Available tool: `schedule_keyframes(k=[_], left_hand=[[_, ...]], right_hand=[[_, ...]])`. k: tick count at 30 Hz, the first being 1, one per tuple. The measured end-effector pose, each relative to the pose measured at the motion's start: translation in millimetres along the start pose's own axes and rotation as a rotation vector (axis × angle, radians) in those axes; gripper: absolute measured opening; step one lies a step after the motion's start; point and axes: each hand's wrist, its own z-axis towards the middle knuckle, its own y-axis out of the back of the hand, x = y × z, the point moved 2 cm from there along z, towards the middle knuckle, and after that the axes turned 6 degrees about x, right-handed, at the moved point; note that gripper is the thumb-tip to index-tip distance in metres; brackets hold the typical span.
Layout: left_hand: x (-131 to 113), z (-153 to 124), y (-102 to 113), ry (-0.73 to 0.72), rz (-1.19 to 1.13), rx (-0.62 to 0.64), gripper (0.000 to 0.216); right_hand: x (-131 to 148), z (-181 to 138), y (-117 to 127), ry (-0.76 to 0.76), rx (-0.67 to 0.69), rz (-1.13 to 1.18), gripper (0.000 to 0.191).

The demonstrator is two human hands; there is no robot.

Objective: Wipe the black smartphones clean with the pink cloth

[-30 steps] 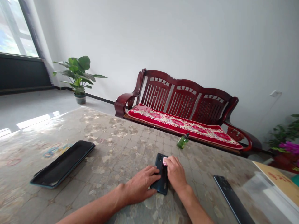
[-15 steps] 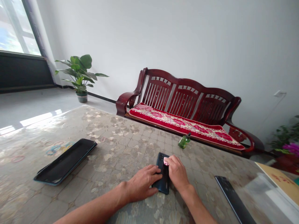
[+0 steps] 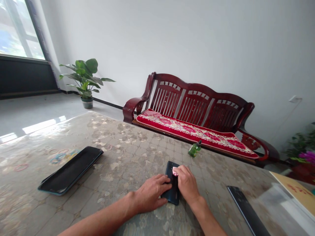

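A dark blue smartphone (image 3: pixel 174 194) lies back up on the table, its camera block at the far end. From the left, my left hand (image 3: pixel 153 192) holds the phone against the table, fingertips over its back and thumb by its lower left edge. My right hand (image 3: pixel 188 184) pinches a small pink cloth (image 3: pixel 175 171) and presses it to the phone's upper back, just below the cameras. Most of the cloth is hidden in my fingers. Beyond the phone stands a small green bottle (image 3: pixel 195 149) with a dark cap.
A black tablet-like device (image 3: pixel 71 171) lies at left beside coloured rubber bands (image 3: pixel 59 157). At right are a long dark flat object (image 3: pixel 246 209) and a yellowish box (image 3: pixel 294 188). Behind the patterned table (image 3: pixel 118 167) stand a wooden bench (image 3: pixel 192 98) and a potted plant (image 3: pixel 86 82).
My right hand and the pink cloth have shifted very slightly toward me on the phone's back. The left hand keeps its hold; the whole view has drifted a little.
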Motion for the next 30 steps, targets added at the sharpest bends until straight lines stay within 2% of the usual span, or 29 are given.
schedule_keyframes(k=[6,13,15,23,30], left_hand=[[0,0,-1,0.011,0.021,0.000,0.040],[2,0,-2,-0.002,0.023,-0.014,0.038],[3,1,-3,-0.016,0.033,-0.011,0.039],[5,1,-6,-0.025,0.042,-0.031,0.039],[3,1,-3,-0.025,0.048,-0.021,0.038]], right_hand=[[-9,23,-2,-0.063,-0.006,-0.039,0.032],[-4,-17,-1,0.019,-0.018,0.095,0.039],[-6,-19,-1,0.012,-0.024,0.102,0.038],[-15,19,1,-0.100,0.017,0.013,0.038],[-6,-15,2,-0.002,0.018,0.113,0.040]])
